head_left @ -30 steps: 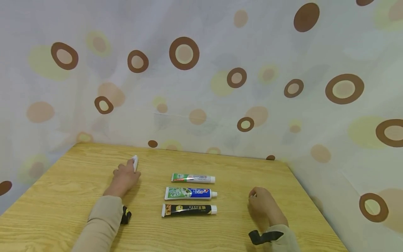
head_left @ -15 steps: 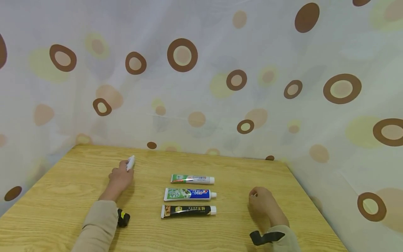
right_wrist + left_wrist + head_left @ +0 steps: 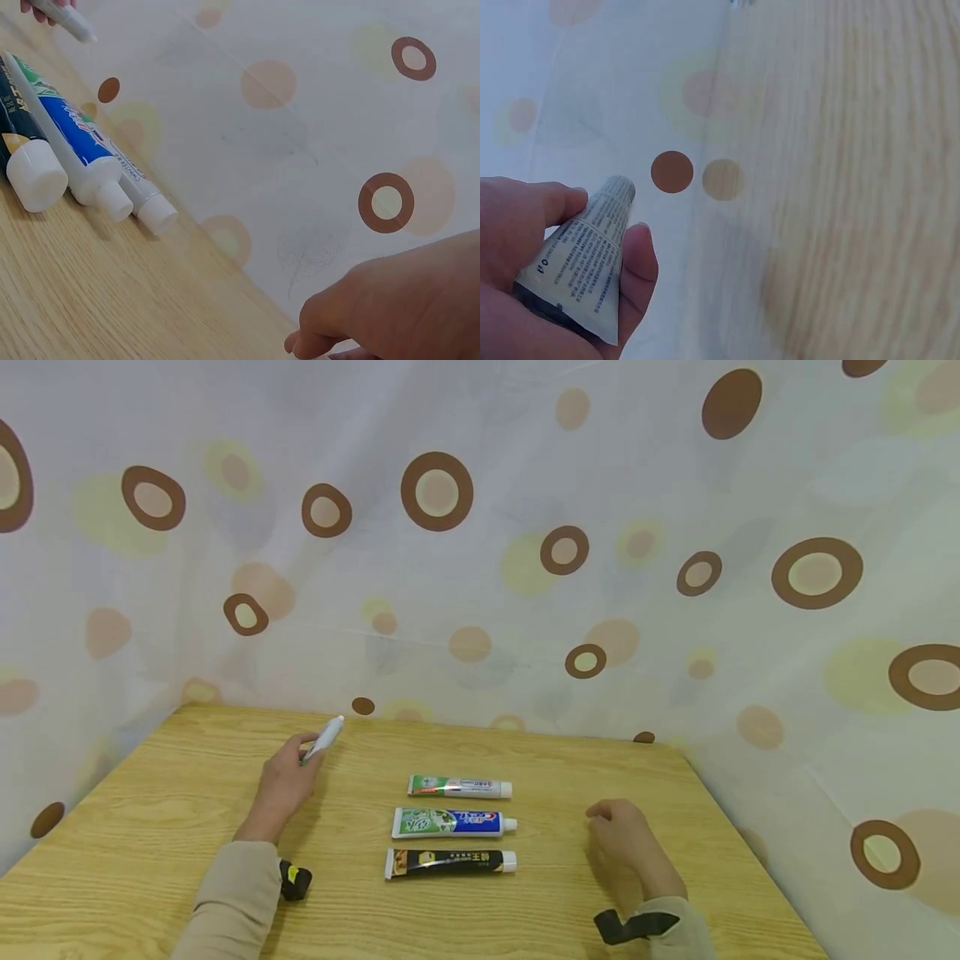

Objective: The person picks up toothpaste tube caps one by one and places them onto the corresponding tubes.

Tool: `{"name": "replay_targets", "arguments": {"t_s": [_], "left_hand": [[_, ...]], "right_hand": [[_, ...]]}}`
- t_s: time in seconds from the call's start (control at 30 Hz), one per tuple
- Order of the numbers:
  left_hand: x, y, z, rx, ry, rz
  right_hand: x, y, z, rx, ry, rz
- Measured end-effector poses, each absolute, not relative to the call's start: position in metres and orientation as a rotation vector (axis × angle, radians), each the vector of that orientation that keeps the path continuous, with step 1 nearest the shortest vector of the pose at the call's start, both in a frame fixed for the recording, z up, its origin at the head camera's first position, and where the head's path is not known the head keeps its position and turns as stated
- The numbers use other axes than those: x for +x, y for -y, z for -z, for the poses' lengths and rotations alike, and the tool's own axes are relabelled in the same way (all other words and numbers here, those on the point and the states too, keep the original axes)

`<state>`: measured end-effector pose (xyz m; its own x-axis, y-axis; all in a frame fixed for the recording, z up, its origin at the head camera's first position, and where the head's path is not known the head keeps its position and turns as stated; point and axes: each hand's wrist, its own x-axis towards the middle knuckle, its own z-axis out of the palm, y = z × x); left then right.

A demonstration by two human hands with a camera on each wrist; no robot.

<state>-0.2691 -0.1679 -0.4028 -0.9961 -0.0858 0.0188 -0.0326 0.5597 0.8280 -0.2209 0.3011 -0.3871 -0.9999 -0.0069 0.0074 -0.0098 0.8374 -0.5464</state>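
Observation:
My left hand (image 3: 287,781) pinches a whitish toothpaste tube (image 3: 327,737) between thumb and fingers, raised off the table on the left. Its cap end points away and to the right. Small dark print covers the near face of that tube (image 3: 585,259) in the left wrist view. On the right, my right hand (image 3: 628,842) rests by the tabletop with loosely curled fingers, holding nothing visible. Between the hands lie a green-and-white toothpaste tube (image 3: 460,787), a green-and-blue toothpaste tube (image 3: 450,822) and a black toothpaste tube (image 3: 450,862), stacked in a column with caps facing right.
The wooden table (image 3: 555,902) meets a pale curtain-like backdrop (image 3: 480,577) printed with brown and yellow circles along its back and sides. Dark straps (image 3: 633,927) sit around both sleeve cuffs.
My left hand has drawn the whitish tube a little to the left, then lifted it and tilted it to the right. The right hand's fingers shift only slightly; the three tubes stay put.

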Motion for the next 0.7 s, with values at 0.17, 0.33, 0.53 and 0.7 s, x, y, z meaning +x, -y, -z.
{"name": "replay_targets", "arguments": {"t_s": [0.17,0.33,0.53,0.7], "left_hand": [[-0.267,0.165,0.397,0.097,2.617,1.513],[-0.263,0.164,0.392,0.076,2.552,1.497],[-0.261,0.16,0.385,0.052,2.549,1.438],[-0.258,0.157,0.38,0.013,2.561,1.427]], "right_hand": [[-0.222,-0.299,0.386,0.051,2.956,-0.9],[-0.221,-0.297,0.384,0.009,2.907,-0.96],[-0.221,-0.294,0.382,0.017,2.873,-0.988],[-0.223,-0.291,0.381,0.047,2.856,-1.025]]}}
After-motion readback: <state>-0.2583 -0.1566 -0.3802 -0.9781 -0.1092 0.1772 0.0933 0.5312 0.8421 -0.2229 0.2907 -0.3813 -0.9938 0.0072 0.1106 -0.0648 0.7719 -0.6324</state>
